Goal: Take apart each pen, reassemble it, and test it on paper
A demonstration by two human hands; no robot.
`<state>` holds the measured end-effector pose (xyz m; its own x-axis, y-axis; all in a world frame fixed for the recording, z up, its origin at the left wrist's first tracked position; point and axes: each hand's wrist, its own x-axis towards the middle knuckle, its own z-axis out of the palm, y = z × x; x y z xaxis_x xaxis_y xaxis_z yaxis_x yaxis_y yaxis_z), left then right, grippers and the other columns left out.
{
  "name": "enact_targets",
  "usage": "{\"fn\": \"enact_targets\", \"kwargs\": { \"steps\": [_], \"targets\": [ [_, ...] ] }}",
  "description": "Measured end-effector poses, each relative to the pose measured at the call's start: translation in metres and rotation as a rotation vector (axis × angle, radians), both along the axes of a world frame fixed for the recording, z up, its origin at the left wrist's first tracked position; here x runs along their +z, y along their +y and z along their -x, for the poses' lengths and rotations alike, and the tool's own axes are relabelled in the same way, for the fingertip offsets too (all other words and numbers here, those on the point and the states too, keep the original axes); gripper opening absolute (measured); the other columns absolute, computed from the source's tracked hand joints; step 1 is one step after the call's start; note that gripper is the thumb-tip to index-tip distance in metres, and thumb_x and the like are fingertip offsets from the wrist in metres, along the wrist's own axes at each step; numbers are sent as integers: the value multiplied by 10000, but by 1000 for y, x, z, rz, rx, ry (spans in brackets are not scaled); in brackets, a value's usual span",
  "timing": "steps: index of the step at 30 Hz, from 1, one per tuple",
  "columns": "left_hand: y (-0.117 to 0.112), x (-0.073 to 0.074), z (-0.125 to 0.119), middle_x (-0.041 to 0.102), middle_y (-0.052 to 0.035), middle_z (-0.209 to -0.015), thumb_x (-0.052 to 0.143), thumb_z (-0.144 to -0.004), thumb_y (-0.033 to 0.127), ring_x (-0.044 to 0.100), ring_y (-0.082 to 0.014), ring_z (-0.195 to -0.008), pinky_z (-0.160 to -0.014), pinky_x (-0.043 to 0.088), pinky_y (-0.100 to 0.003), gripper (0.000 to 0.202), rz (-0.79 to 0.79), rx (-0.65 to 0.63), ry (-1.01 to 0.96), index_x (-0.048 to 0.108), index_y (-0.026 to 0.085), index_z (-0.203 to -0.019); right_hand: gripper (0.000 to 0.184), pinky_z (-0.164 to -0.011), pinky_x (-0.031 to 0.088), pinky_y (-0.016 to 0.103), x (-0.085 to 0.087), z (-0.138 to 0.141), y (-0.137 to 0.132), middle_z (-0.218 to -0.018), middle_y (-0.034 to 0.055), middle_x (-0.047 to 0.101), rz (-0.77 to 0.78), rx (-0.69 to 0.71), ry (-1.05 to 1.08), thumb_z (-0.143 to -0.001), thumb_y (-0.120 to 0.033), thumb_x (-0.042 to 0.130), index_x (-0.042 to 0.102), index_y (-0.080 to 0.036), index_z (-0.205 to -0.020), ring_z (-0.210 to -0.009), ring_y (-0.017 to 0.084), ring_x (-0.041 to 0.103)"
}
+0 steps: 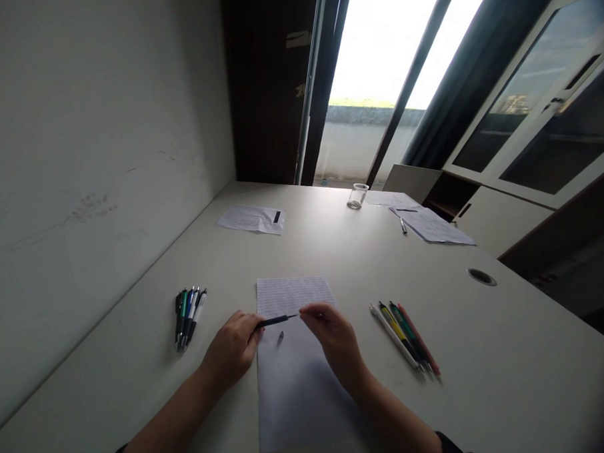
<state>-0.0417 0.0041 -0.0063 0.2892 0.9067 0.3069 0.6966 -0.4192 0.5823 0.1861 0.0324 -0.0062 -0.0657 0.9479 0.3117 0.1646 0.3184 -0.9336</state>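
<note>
Pen (275, 321), tip bared, stretches from the grasping left hand (235, 341) toward the right hand (334, 338), pinched, contents unclear; a loose part (281, 335) lies between. Apparently mid-assembly or disassembly, it likely calls for steady alignment next.

A dark pen (275, 321) points right — small piece (281, 335) nearby.

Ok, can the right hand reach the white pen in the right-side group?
Probably yes: nothing visible stands between the right hand and that white pen, though the hand is busy beside the dark pen.
</note>
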Motion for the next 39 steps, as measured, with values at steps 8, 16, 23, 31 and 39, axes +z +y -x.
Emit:
{"fn": "enact_targets", "kwargs": {
  "steps": [8,16,23,31,39],
  "targets": [
    [-2,2,-2,659,-70,-961,481,-922,92,594,-225,-925,-817,513,-348,246,8,-14,13,629,200,-1086,37,-724,516,282,-6,2,0,-855,26,693,-58,41,-72,-852,-243,688,692,-217,-878,-795,174,649],
    [-1,-1,0,661,-67,-953,498,-920,94,600,-225,-931,-807,521,-333,237,-15,-16,26,632,199,-1084,10,-705,509,285,-2,2,0,-825,23,690,-94,69,-106,-844,-207,691,693,-215,-847,-771,173,637],
    [-1,1,-1,663,-70,-952,491,-928,97,605,-218,-921,-817,518,-339,231,4,-22,10,638,189,-1081,31,-681,490,275,2,3,-2,-791,18,679,-135,56,-142,-844,-195,687,685,-208,-816,-728,160,616],
    [0,1,0,664,-57,-945,478,-940,116,602,-211,-892,-790,504,-325,222,30,-45,-4,634,197,-1076,79,-659,491,270,-4,2,0,-771,11,683,-37,46,-96,-831,-269,716,677,-207,-802,-706,157,615],
    [-1,0,-1,661,-57,-952,462,-944,113,600,-208,-903,-805,496,-327,229,65,-54,-50,633,199,-1070,79,-706,518,282,0,0,0,-831,23,675,-12,154,-47,-843,-286,698,681,-213,-869,-774,169,631]
  ]
}}
